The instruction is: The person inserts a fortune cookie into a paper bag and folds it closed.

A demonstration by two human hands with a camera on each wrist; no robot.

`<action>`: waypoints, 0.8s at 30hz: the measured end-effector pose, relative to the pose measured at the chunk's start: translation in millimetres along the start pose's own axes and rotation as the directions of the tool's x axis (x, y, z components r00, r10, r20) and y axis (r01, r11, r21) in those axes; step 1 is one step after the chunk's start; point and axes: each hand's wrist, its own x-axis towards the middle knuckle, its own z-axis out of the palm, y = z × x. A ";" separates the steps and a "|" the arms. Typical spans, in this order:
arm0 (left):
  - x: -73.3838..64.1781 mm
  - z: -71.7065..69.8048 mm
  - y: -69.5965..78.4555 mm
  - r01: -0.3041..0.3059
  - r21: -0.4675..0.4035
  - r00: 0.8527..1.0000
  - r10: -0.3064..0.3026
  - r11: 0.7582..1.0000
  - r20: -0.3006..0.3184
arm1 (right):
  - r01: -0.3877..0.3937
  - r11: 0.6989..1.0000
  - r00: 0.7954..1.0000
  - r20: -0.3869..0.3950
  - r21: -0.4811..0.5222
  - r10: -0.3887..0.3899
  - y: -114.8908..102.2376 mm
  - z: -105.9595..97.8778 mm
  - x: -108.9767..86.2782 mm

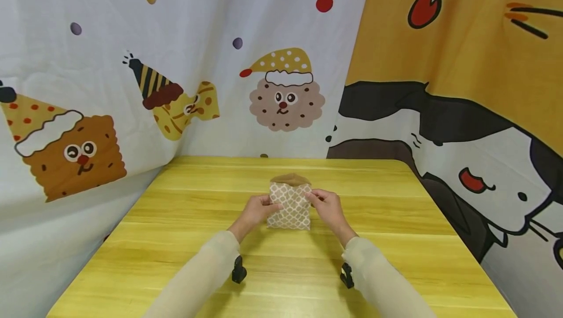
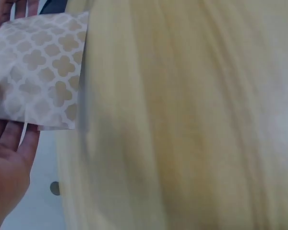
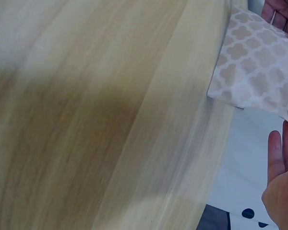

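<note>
a small patterned paper bag is held up in front of the person, over the middle of the surface, its brown mouth at the far end and its bottom edge toward the person. the left hand is closed on the left side edge, thumb laid across the patterned face and fingers behind; the right hand pinches the right side edge higher up, near the mouth. the bag looks thin and very light, its walls flat and flexible, so it should bend or crease easily and bulge if the two sides are pressed toward each other. the paper seems smooth but not slick enough to slide from a light pinch; a hard tug at the mouth could tear it. the side edges look like the best places to take hold, thumb in front and fingers behind, with the mouth left free. whether anything lies inside cannot be told from these views.
</note>
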 end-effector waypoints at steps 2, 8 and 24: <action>1.1 -1.1 4.3 -0.009 -0.034 1.000 0.009 0.999 -0.001 | 0.000 1.000 1.000 0.001 0.011 0.000 0.1 -0.1 -0.1; 9.8 -4.8 20.0 -0.100 -0.175 0.994 0.091 0.980 -0.057 | -0.025 0.999 0.998 0.050 -0.024 0.026 -0.1 -2.5 0.3; 10.4 -1.0 24.7 -0.080 -0.126 0.994 0.068 0.989 -0.091 | -0.050 0.998 0.992 0.111 -0.045 0.055 -46.6 -13.3 2.4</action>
